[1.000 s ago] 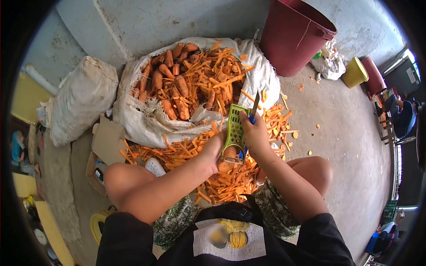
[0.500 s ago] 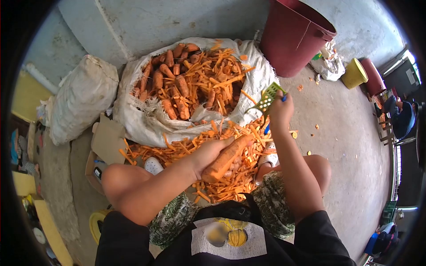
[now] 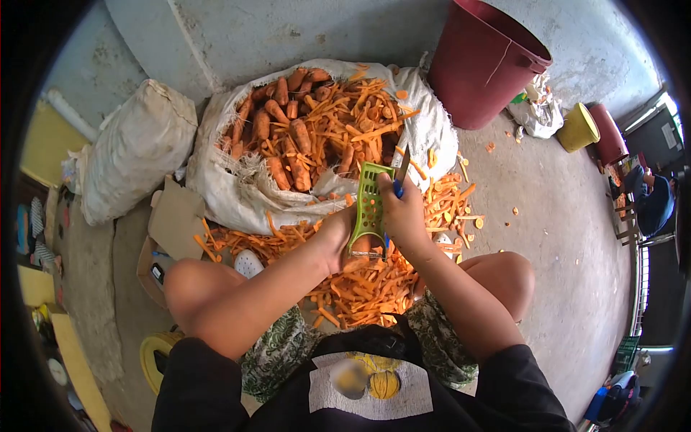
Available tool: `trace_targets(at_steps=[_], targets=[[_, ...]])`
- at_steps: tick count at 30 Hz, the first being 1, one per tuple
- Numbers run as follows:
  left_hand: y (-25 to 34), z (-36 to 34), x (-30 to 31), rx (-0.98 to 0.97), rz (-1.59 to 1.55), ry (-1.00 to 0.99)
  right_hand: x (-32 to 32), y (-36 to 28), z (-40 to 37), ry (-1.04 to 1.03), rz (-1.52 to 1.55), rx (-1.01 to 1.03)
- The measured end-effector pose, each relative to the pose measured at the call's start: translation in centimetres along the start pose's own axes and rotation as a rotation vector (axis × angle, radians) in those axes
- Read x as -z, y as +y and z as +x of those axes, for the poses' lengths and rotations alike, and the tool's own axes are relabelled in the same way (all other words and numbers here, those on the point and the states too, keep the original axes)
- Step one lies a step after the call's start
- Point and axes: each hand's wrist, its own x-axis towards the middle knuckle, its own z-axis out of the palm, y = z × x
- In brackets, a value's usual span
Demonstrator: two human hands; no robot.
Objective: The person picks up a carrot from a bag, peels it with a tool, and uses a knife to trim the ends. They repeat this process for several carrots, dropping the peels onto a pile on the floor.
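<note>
While left hand [image 3: 335, 237] grips carrot [image 3: 360, 245] and right hand [image 3: 403, 214] peeler [image 3: 369, 196], a sack [image 3: 245, 207] holds carrots [image 3: 300, 135].

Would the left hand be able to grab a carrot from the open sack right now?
Probably not without letting go first: the left hand is holding a carrot under the green peeler. Otherwise, the sack lies open just ahead, with carrots showing inside.

No text, label, brand, number or sign is legible in this view. The printed panel [image 3: 371, 392] on the black T-shirt [image 3: 281, 410] bears no readable lettering.
</note>
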Motion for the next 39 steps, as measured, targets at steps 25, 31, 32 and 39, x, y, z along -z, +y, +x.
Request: trace_targets(at_steps=[25, 31, 32, 39], targets=[[0.4, -0.2, 0.1, 0.004, 0.134, 0.111, -0.5, -1.2, -0.4, -0.006, 0.044, 0.031], [0.0, -0.2, 0.5, 0.034, -0.047, 0.023, -0.7, -0.9, -0.4, 0.053, -0.248, 0.108], [0.0, -0.4, 0.2, 0.031, 0.012, 0.059, -0.7, -0.7, -0.3, 0.053, -0.249, 0.107], [0.3, -1.8, 0.3, 0.25, 0.102, -0.264, 3.5, -0.9, 4.3, 0.43, -0.159, 0.003]])
